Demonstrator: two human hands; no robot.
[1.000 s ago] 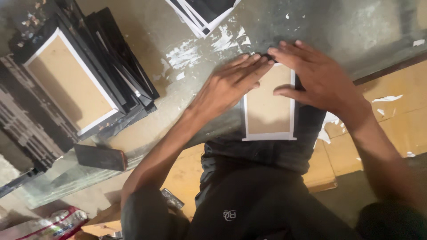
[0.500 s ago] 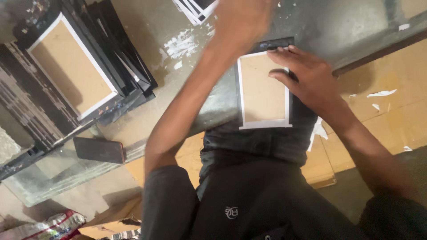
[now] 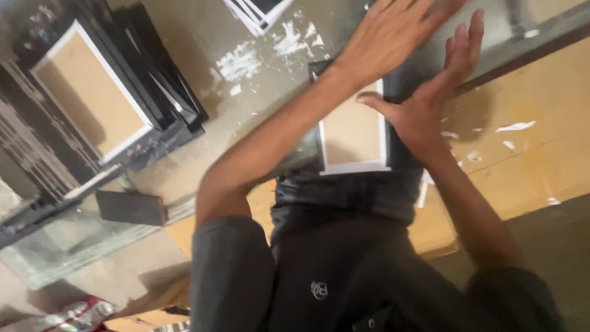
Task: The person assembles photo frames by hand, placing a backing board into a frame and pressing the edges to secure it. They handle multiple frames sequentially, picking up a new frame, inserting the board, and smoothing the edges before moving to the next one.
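Left hand (image 3: pixel 393 37): open, fingers extended and together, palm down, reaching forward at the top of the view. Left forearm runs diagonally from the bent elbow at lower left. Right hand (image 3: pixel 430 104): open, fingers raised and slightly spread, thumb pointing left. Right forearm extends from lower right; the wrists cross closely.

Left hand (image 3: pixel 393 37) lifted off the white-edged frame (image 3: pixel 353 132), now reaching past its far end. Right hand (image 3: pixel 430 104) opened, fingers raised off it.
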